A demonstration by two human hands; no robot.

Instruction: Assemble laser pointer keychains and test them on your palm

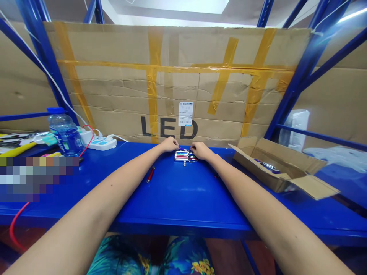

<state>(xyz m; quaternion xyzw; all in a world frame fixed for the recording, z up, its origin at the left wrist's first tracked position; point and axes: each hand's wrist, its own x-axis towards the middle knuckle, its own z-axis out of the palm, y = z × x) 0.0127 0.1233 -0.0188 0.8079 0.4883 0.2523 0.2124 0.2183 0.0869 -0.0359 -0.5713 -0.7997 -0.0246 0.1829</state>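
At the far side of the blue table, my left hand [169, 144] and my right hand [201, 150] face each other with fingers curled in. Between them lies a neat row of slim pen-like metal tubes [181, 156] in silver, red, green and blue, with cords or clips at their right ends. A purple tube [181, 149] is at the far end of the row, close to both hands' fingertips; whether either pinches it is too small to tell. Small silver pieces [185, 163] lie just in front of the row. One red tube [150, 174] rests apart, beside my left forearm.
An open cardboard box [278, 164] holding more tubes stands right. At left are a blue-capped bottle [65, 131], a white power strip [102, 143], a red cable [14, 225] and clutter. A cardboard panel [120, 88] backs the blue table [177, 202], between blue metal posts.
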